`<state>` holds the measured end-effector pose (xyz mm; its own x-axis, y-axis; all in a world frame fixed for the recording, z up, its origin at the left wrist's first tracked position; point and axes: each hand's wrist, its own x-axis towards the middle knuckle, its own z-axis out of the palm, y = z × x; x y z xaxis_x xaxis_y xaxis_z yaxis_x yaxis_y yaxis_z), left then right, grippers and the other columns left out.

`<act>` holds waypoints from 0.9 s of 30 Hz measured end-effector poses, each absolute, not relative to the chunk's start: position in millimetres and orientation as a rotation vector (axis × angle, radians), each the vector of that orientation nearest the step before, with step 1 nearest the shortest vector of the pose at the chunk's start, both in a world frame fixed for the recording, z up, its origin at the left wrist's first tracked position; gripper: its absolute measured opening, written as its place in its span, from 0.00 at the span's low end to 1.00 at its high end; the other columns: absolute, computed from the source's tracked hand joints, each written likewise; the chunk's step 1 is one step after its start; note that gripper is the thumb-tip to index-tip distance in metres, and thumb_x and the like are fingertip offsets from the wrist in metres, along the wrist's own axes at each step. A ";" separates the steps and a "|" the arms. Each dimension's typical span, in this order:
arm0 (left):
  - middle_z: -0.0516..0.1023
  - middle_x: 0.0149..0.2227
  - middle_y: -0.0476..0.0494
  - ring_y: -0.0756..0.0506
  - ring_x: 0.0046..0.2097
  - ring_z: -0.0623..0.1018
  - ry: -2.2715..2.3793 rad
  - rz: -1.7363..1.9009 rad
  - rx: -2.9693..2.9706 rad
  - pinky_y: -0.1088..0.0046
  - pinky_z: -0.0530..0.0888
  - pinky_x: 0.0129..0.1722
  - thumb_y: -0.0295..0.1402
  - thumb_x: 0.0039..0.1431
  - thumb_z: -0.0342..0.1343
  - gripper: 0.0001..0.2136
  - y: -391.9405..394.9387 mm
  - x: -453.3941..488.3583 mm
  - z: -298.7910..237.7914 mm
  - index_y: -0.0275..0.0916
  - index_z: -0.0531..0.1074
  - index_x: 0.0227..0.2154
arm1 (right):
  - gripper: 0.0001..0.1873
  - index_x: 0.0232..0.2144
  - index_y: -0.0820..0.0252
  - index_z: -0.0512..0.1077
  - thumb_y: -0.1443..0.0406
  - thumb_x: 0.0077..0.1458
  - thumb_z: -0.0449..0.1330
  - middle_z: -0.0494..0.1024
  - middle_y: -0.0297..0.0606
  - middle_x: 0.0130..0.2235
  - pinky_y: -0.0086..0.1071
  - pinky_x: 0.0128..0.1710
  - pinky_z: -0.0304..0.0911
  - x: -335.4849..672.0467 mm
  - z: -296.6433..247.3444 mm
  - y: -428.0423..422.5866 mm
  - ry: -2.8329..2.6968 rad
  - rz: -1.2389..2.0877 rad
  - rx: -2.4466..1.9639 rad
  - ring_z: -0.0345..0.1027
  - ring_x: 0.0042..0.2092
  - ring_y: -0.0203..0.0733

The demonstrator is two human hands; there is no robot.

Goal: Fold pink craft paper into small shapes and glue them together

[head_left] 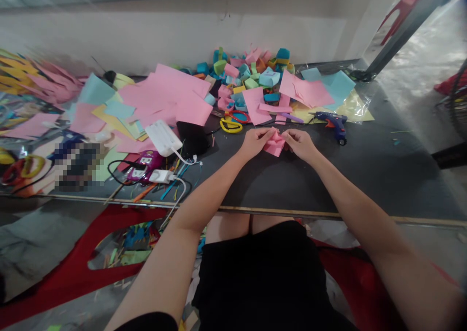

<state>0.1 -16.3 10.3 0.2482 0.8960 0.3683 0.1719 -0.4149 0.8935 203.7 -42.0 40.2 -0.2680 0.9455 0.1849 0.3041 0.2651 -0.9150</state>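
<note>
Pink folded paper [274, 148] is over the table [386, 170], fingers of the left hand [253, 144] and right hand [301, 144] pinching opposite sides, probably to steady its creases; the glue gun [338, 124] lies within reach.

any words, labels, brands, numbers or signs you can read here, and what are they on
No text can be read.
White box: any marks are too small and blurred to read.
Purple socket block: likewise unreadable.
Blue glue gun: likewise unreadable.
Folded pink paper: no lettering can be made out.
</note>
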 end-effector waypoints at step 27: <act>0.88 0.44 0.42 0.45 0.44 0.86 1.064 1.444 1.646 0.67 0.82 0.50 0.39 0.66 0.61 0.10 -35.8 14.5 17.5 0.40 0.84 0.42 | 0.42 0.62 0.63 0.74 0.47 0.50 0.69 0.85 0.48 0.45 0.50 0.49 0.73 191.1 45.9 -61.6 -1.871 0.708 -1.374 0.80 0.42 0.55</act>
<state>14.5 -35.8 17.5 0.0447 0.9056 0.4218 0.1344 -0.4238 0.8957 191.1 -61.6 45.9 -0.1926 0.9574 0.2150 0.5749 0.2877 -0.7660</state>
